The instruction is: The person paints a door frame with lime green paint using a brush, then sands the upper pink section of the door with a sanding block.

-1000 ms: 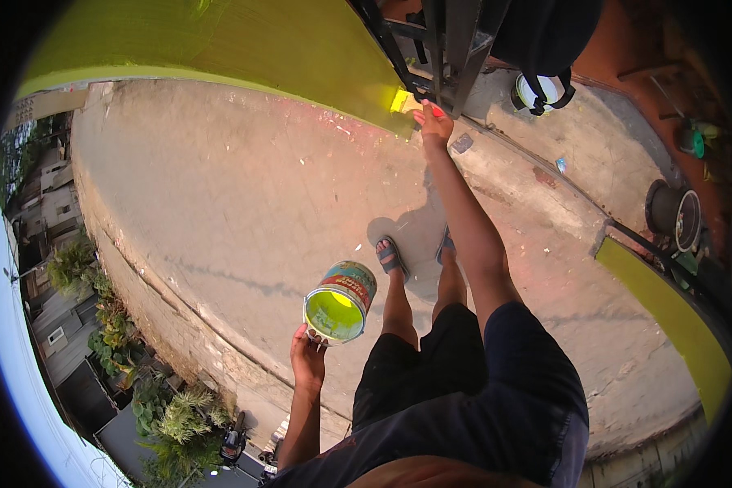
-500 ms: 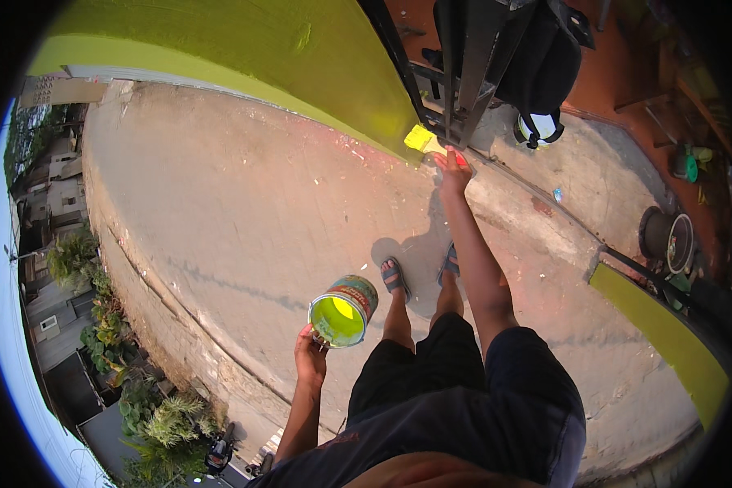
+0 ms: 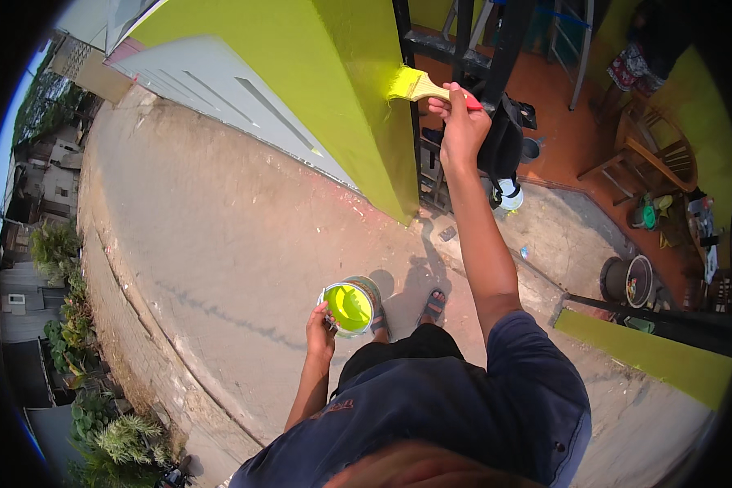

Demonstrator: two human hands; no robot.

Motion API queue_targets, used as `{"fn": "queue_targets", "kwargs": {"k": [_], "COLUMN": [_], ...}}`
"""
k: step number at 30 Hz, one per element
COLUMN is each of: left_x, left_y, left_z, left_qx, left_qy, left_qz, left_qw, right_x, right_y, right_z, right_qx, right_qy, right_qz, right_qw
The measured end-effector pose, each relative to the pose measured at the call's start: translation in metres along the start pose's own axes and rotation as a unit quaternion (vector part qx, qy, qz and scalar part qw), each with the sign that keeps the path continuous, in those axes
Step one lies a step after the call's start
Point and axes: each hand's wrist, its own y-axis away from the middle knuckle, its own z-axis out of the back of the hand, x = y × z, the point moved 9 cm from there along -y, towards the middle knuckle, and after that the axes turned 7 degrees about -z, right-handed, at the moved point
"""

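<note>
My right hand is closed around the handle of a flat paintbrush, whose red tip pokes out past the fingers. Yellow-green paint coats its bristles, which touch the end face of a lime-green wall beside a black metal gate. Down at my left, a paint can is gripped at its rim by my left hand. Bright yellow-green paint shows inside the can.
A black bag hangs on the gate above a white bucket. Beyond stand a wooden chair, a stepladder and another person. A dark round pot sits near a low green wall.
My right hand has raised the brush from the wall's foot to higher up its end face. The view has shifted, showing more of the room, and the can sits slightly farther right.
</note>
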Motion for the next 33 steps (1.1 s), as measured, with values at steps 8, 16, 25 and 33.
{"fn": "queue_targets", "kwargs": {"k": [8, 16, 25, 33], "left_x": [-0.023, -0.058, -0.104, -0.114], "left_y": [-0.018, -0.019, -0.002, -0.004], "left_z": [-0.035, -0.067, -0.092, -0.089], "left_qx": [0.065, 0.152, 0.221, 0.265], "left_qy": [-0.011, -0.013, -0.02, -0.018], "left_qz": [0.021, 0.023, -0.029, -0.023], "left_qw": [0.998, 0.988, 0.975, 0.964], "right_x": [-0.019, -0.098, 0.199, 0.12], "right_y": [-0.014, 0.036, 0.009, 0.006], "right_z": [-0.006, 0.096, -0.16, -0.12], "right_qx": [0.024, -0.177, 0.021, -0.08], "right_qy": [-0.157, 0.186, -0.034, -0.123], "right_qz": [-0.106, -0.115, 0.189, 0.057], "right_qw": [0.982, 0.96, 0.981, 0.988]}}
